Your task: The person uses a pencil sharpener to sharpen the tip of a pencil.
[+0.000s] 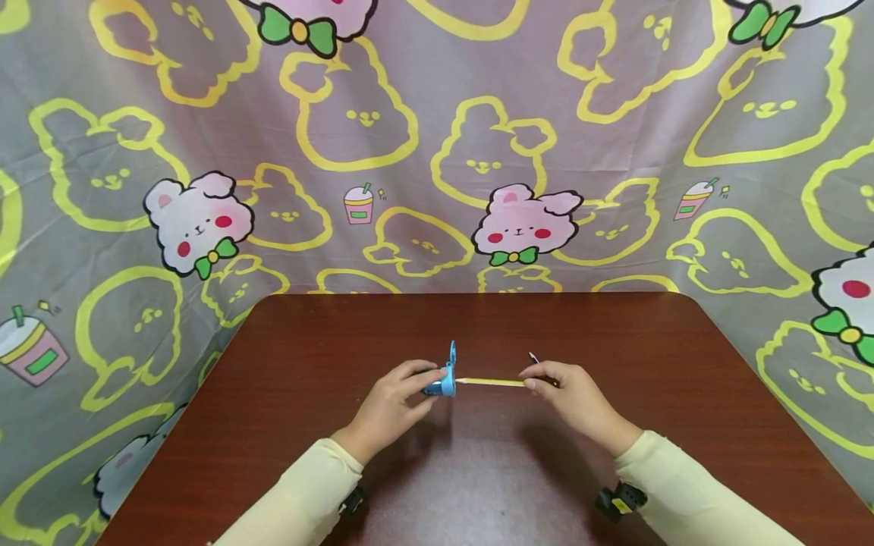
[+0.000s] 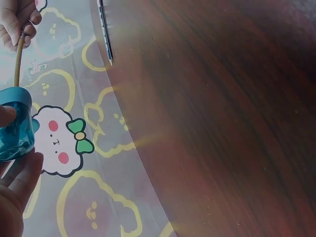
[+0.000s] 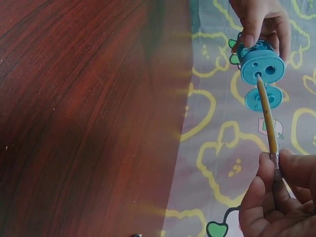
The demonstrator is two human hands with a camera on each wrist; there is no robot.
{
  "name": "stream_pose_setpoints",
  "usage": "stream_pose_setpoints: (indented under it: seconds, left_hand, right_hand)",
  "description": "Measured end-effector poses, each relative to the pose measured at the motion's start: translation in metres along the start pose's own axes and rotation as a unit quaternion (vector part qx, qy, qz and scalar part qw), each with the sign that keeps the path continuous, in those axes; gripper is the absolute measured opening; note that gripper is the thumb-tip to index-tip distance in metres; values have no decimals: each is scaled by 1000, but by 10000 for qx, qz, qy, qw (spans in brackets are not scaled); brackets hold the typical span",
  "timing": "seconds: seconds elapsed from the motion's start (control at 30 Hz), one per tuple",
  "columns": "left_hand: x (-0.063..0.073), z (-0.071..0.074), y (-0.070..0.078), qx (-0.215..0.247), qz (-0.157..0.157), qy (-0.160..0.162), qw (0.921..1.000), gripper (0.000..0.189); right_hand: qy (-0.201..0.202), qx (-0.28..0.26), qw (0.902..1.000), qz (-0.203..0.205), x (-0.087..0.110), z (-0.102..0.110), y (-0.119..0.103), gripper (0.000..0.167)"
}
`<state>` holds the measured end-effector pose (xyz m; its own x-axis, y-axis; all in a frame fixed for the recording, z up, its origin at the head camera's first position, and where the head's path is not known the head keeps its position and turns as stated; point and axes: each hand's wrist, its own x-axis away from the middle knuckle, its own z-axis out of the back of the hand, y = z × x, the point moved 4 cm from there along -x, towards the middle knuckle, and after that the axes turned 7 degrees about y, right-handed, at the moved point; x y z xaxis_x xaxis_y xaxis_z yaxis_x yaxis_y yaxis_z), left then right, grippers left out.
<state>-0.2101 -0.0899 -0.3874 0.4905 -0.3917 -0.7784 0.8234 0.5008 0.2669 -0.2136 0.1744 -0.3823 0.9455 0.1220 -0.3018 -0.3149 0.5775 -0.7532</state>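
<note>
My left hand (image 1: 391, 406) grips a blue pencil sharpener (image 1: 448, 383) with a see-through body, thumb on one side and fingers on the other. Its round lid (image 3: 263, 98) hangs flipped away from the end face, where holes of differing sizes show. Between thumb and fingertips my right hand (image 1: 573, 398) pinches a yellow pencil (image 1: 492, 382) near its back end. The pencil's point is at one of the holes in the right wrist view; whether it is inside, I cannot tell. Both hands are raised over the table.
A dark pencil (image 2: 105, 34) lies on the brown table (image 1: 328, 341), partly hidden behind my right hand in the head view. A patterned curtain (image 1: 423, 182) hangs behind the table and along its sides.
</note>
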Motion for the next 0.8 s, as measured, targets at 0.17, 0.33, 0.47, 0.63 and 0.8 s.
stream_pose_setpoints:
  seconds: [0.17, 0.33, 0.47, 0.63, 0.8]
  left_hand:
    - [1, -1, 1, 26, -93, 33, 9999, 46]
    - [2, -2, 1, -10, -171, 51, 9998, 46]
    - [4, -4, 1, -65, -263, 57, 9996, 47]
    - [4, -5, 1, -73, -244, 25, 9997, 46]
    - [4, -5, 2, -100, -218, -6, 9997, 46]
  right_hand:
    - [-118, -80, 9999, -67, 1, -2, -1, 13]
    - [-117, -45, 9999, -3, 1, -6, -1, 12]
    - [-111, -26, 9999, 32, 1, -9, -2, 12]
    - [-98, 8, 9999, 132, 0, -11, -5, 11]
    - [-140, 50, 9998, 140, -1, -12, -7, 11]
